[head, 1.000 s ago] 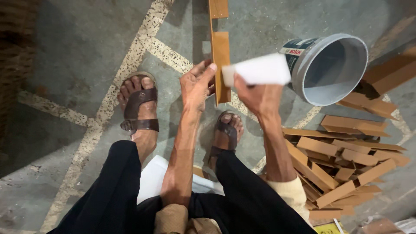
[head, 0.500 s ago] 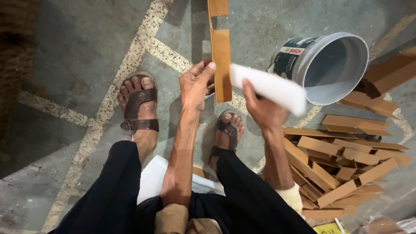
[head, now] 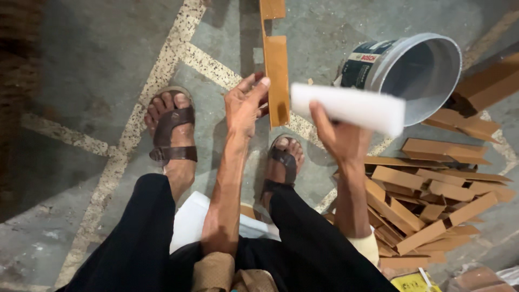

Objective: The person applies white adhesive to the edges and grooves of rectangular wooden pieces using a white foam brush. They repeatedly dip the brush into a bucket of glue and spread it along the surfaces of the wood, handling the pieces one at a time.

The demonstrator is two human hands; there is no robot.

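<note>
I am looking down past two black-trousered legs and two feet in brown sandals, one (head: pixel 172 135) to the left and one (head: pixel 284 162) nearer the middle, both resting on the grey concrete floor (head: pixel 86 65) with its pale speckled stripes. The left hand (head: pixel 244 105) is reaching out with its fingers only partly curled, the thumb and fingertips pinching the edge of one long notched wooden strip (head: pixel 277 81), which is standing almost upright and running out of the top of the view. The right hand (head: pixel 341 138) is closing around one white rectangular block (head: pixel 348 108), gripping it from below so that it is jutting out to the right, just beside the strip but, as far as I can tell, not touching it. Behind the block, one grey plastic bucket (head: pixel 419 73) is lying tilted on its side, its open mouth facing me. To the right a loose heap of similar wooden pieces (head: pixel 432 200) is lying on the floor; I am counting more than a dozen, though the overlap is keeping me from an exact number. One white sheet (head: pixel 186 221) is showing under the legs.
</note>
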